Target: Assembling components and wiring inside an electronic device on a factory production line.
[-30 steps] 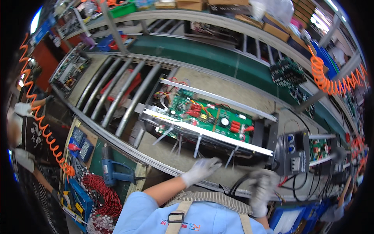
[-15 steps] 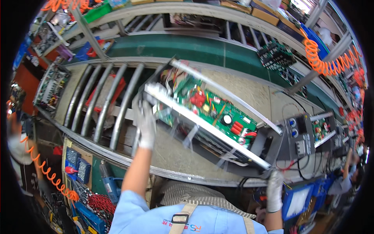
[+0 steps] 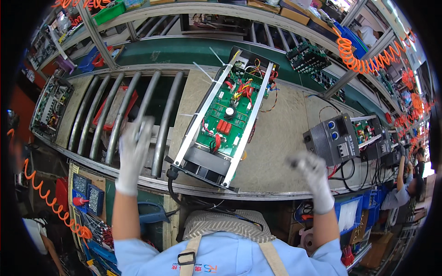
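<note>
An opened electronic power unit (image 3: 221, 122) lies on the bench, a green circuit board with red parts and coloured wires showing between two pale metal rails. Its black fan end (image 3: 202, 166) faces me, and white cable ties stick out along its left side. My left hand (image 3: 135, 154), in a pale glove, hovers over the rollers left of the unit, fingers stretched, holding nothing. To the right, my gloved right hand (image 3: 314, 177) is raised above the bench, apart from the unit. Its dark-tipped fingers are blurred but look loosely spread, with nothing visible in them.
Metal rollers (image 3: 124, 117) run left, with a red tray beneath them. Finished-looking grey units (image 3: 332, 140) with cables stand right. Another open chassis (image 3: 53, 108) is at far left. A blue heat gun (image 3: 152, 213) and screw bins are below left. Orange coiled hoses (image 3: 352, 57) hang around.
The unit has turned from a slanting position to stand lengthwise, its fan end toward me. Both hands have come off it, the left moving left and the right rising.
</note>
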Action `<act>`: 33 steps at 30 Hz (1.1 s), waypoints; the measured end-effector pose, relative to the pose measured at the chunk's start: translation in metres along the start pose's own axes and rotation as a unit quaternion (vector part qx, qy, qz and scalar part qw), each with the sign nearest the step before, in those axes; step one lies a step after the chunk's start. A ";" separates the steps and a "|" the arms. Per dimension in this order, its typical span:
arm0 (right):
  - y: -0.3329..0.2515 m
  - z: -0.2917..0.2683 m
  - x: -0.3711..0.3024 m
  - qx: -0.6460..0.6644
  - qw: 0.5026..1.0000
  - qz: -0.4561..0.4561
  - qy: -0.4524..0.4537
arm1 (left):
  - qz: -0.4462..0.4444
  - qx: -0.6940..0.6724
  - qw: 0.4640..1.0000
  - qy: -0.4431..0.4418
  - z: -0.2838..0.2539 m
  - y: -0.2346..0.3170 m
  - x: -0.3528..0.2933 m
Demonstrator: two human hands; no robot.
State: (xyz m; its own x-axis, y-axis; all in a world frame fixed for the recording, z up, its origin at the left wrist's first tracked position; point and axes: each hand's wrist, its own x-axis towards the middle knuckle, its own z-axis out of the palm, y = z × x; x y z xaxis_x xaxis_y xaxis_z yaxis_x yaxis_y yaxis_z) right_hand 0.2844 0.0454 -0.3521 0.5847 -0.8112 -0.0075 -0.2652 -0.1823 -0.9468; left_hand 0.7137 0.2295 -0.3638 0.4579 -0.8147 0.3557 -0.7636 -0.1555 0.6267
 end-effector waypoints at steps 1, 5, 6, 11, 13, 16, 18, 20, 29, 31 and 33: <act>0.006 -0.011 0.033 -0.009 0.998 0.014 0.059 | -0.102 0.036 0.994 0.005 -0.003 -0.007 -0.040; 0.036 -0.024 0.191 -0.128 0.967 -0.171 0.136 | -0.255 0.071 0.964 0.013 0.053 0.016 -0.156; 0.050 -0.025 0.227 -0.222 0.945 -0.194 0.144 | -0.142 0.223 0.963 0.042 0.064 0.014 -0.170; 0.067 0.007 0.333 -0.285 0.940 -0.181 -0.051 | -0.293 0.106 0.939 0.142 0.075 0.064 -0.167; 0.071 0.020 0.351 -0.218 0.957 -0.173 -0.078 | -0.227 0.293 0.922 0.116 0.077 0.064 -0.175; 0.088 0.013 0.379 -0.289 0.933 -0.214 0.007 | -0.192 0.364 0.907 0.086 0.082 0.042 -0.185; 0.066 0.015 0.363 -0.282 0.946 -0.159 -0.034 | -0.200 0.384 0.895 0.110 0.076 0.046 -0.176; 0.055 0.005 0.343 -0.330 0.920 -0.211 0.016 | -0.147 0.424 0.883 0.141 0.070 0.020 -0.170; 0.063 -0.051 0.158 -0.309 0.938 -0.047 0.149 | -0.201 0.368 0.907 0.037 0.048 -0.131 0.048; 0.070 -0.044 0.127 -0.174 0.969 0.036 0.171 | -0.107 0.281 0.952 0.052 0.048 -0.167 0.094; 0.072 -0.038 0.100 -0.084 0.980 -0.031 0.179 | -0.041 0.305 0.947 0.092 0.044 -0.186 0.116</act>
State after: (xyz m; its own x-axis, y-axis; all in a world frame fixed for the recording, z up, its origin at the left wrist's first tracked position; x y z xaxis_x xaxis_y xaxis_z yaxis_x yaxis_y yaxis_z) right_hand 0.2949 -0.0703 -0.4084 0.3048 -0.9331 0.1911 -0.3770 -0.3024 -0.8754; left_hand 0.8893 0.1391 -0.4694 0.5554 -0.6843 0.4726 -0.8177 -0.5529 0.1604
